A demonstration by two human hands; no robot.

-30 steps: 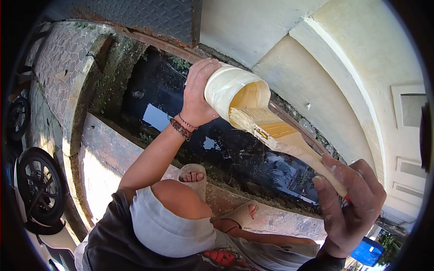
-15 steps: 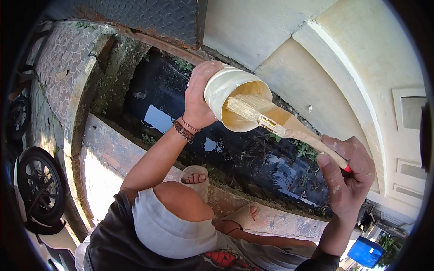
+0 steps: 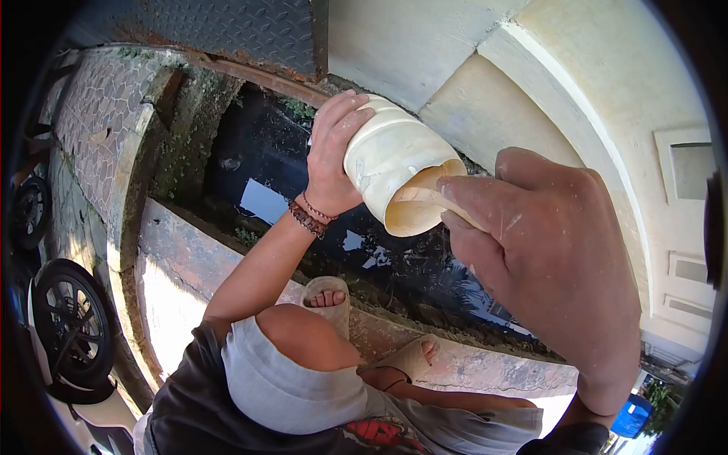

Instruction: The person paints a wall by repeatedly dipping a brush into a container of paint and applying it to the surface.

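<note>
My left hand (image 3: 331, 155) is wrapped round the closed end of a white ribbed plastic container (image 3: 398, 148). The container lies tilted, its cut-open mouth facing my right hand (image 3: 557, 243). Between the thumb and fingers of that hand is the pale wooden handle of a paintbrush (image 3: 432, 196). The brush reaches into the mouth, and its bristles are hidden inside. Cream paint coats the container's inner wall.
Below the container runs a ditch of dark water (image 3: 379, 280), bordered by a concrete ledge (image 3: 205, 262) where my feet stand. A cream wall (image 3: 523, 114) rises beyond. A rusty metal plate (image 3: 250, 34) and a motorcycle wheel (image 3: 73, 322) are nearby.
My right hand has moved closer to the container, pushing the brush deeper inside so the bristles no longer show. The container's mouth has tipped slightly downward.
</note>
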